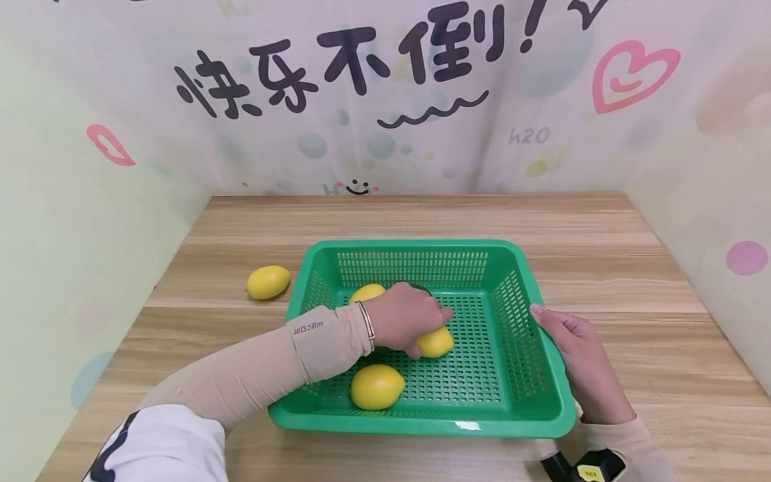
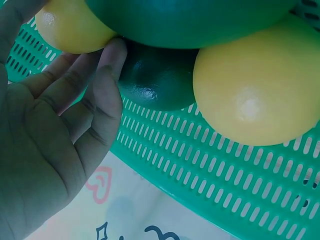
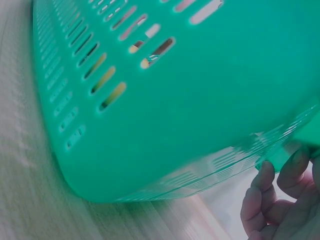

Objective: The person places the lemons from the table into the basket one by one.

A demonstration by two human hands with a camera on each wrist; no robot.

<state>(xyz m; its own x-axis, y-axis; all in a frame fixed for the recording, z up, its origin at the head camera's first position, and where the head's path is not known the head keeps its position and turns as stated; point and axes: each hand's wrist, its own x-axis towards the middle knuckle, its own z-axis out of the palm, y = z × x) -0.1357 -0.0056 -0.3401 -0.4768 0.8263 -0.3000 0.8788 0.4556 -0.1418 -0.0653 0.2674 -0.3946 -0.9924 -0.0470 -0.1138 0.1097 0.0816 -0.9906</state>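
In the head view, my left hand (image 1: pixel 405 316) reaches into a green plastic basket (image 1: pixel 421 426) and holds a lemon (image 1: pixel 436 343) between thumb and fingers. The left wrist view shows this lemon (image 2: pixel 75 27) by the fingertips, with a dark green rounded fruit (image 2: pixel 160 80) close beside them. A larger smooth green rounded thing (image 2: pixel 195 22) and another lemon (image 2: pixel 255 90) are near. Two other lemons lie in the basket, one behind the wrist (image 1: pixel 367 292) and one in front (image 1: pixel 377 387). My right hand (image 1: pixel 581 358) grips the basket's right rim, thumb on top.
One lemon (image 1: pixel 268 282) lies on the wooden table (image 1: pixel 632 268) outside the basket, to its left. A printed cloth (image 1: pixel 337 147) hangs behind the table, and pale walls (image 1: pixel 711 221) stand at both sides.
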